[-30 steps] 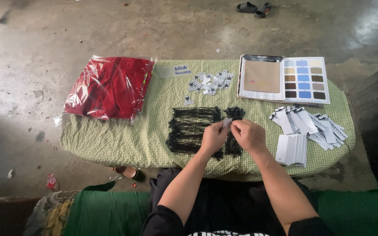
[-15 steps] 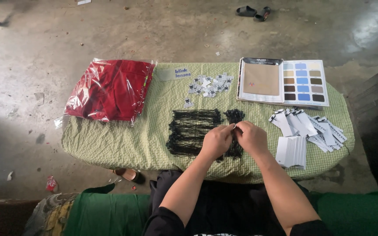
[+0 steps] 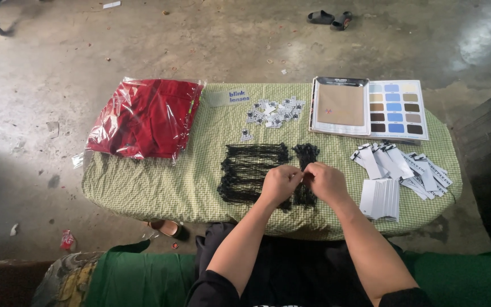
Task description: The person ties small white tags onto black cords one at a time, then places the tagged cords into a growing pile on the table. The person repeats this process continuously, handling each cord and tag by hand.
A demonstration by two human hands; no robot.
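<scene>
My left hand point(image 3: 280, 183) and my right hand point(image 3: 326, 181) meet at the near middle of a table covered in green checked cloth point(image 3: 160, 187). Their fingertips pinch together over a small bundle of black strings point(image 3: 305, 154). What exactly lies between the fingers is too small to tell; it looks like a black string. A wider spread of black strings point(image 3: 251, 167) lies just left of my left hand. To the right of my right hand sits a stack of white paper tags point(image 3: 379, 199), with more loose tags point(image 3: 404, 165) behind it.
A red garment in a clear plastic bag point(image 3: 143, 116) lies at the table's left. Small printed stickers point(image 3: 274, 111) sit at the back middle, a colour swatch book point(image 3: 370, 107) at the back right. Concrete floor surrounds the table; sandals point(image 3: 329, 17) lie far off.
Both hands have stayed together over the black strings, shifting slightly lower in view. Nothing else on the table has moved.
</scene>
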